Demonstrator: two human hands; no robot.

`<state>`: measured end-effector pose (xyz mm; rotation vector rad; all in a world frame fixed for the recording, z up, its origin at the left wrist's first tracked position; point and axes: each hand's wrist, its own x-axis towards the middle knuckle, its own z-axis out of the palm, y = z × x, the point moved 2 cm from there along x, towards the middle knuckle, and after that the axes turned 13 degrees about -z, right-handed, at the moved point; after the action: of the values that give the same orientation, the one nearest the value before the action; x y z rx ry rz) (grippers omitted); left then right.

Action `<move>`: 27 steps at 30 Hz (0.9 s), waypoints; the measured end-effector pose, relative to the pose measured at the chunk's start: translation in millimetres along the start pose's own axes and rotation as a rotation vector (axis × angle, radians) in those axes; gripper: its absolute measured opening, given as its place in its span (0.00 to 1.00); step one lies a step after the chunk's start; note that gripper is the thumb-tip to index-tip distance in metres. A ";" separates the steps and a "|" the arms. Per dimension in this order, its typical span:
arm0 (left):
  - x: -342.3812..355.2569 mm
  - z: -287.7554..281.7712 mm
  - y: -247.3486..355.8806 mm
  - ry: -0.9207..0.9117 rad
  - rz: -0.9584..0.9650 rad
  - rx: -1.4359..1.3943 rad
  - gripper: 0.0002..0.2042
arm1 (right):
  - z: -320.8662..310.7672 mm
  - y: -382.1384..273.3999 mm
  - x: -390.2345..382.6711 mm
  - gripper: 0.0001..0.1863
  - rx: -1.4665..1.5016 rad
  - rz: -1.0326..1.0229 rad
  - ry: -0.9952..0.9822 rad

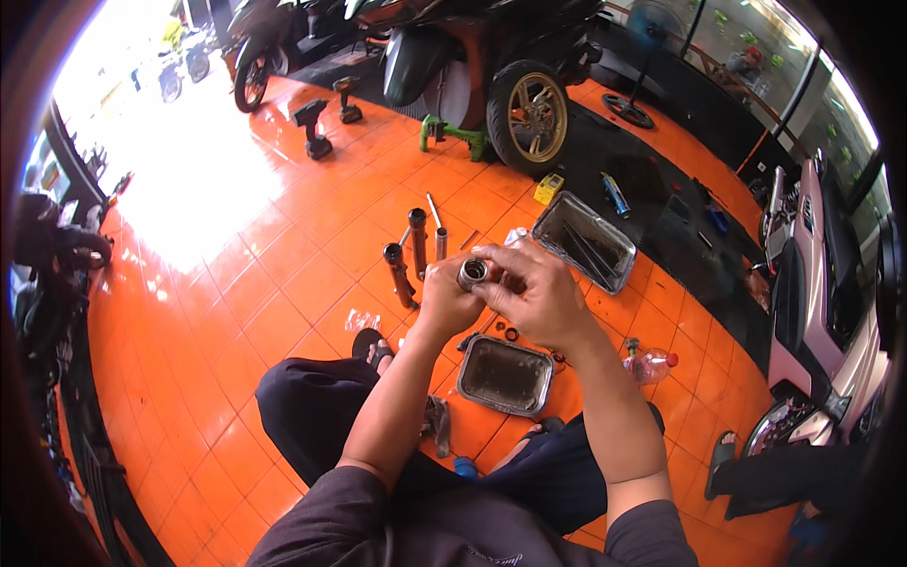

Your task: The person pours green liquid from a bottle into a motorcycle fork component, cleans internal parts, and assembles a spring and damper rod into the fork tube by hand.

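Holding a hollow, shiny metal tube [473, 273] near the middle of the frame, round open end facing up. Curling the left hand [446, 300] nearly closed around it. Bending the right hand [540, 293] halfway, fingers against the tube's side; hard to tell if pinching it. Wearing a dark cloth shirt [416, 529] at the bottom, showing pale writing too small to read. Sitting over smooth orange tiles [236, 397], with long dark fork legs [419, 244] just left of the hands, a boxy metal tray [501, 408] of murky liquid below, a bigger silver tray [597, 219] and printed yellow box [548, 188] at upper right, and a clear, red-capped plastic bottle [652, 366] at lower right.
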<state>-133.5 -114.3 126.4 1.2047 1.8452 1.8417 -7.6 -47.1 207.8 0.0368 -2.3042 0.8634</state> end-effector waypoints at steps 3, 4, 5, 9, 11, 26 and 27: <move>-7.5 8.7 5.3 -0.063 0.048 -0.011 0.09 | -11.1 -6.1 -13.6 0.19 -0.011 0.019 -0.019; -9.9 8.9 1.4 -0.079 0.055 0.013 0.09 | -13.3 -6.8 -16.8 0.18 -0.011 0.037 -0.043; -13.9 14.6 3.7 -0.069 0.087 -0.056 0.11 | -13.6 -8.0 -24.6 0.19 -0.019 0.046 -0.040; -27.2 22.0 13.7 -0.037 0.208 0.110 0.08 | -22.4 -29.2 -49.3 0.21 -0.107 -0.002 0.043; -31.4 27.0 17.9 0.006 0.280 0.088 0.07 | -25.9 -36.4 -60.2 0.20 -0.109 -0.039 0.123; -39.8 28.8 16.6 -0.038 0.280 0.147 0.12 | -21.8 -67.8 -59.3 0.12 -0.497 -0.031 -0.296; -40.3 29.0 15.9 -0.042 0.268 0.142 0.12 | -21.4 -68.4 -56.9 0.12 -0.496 0.035 -0.346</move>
<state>-82.6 -124.7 122.1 1.5968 1.8970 1.8240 65.8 -99.0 224.9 -0.0761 -2.7913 0.2947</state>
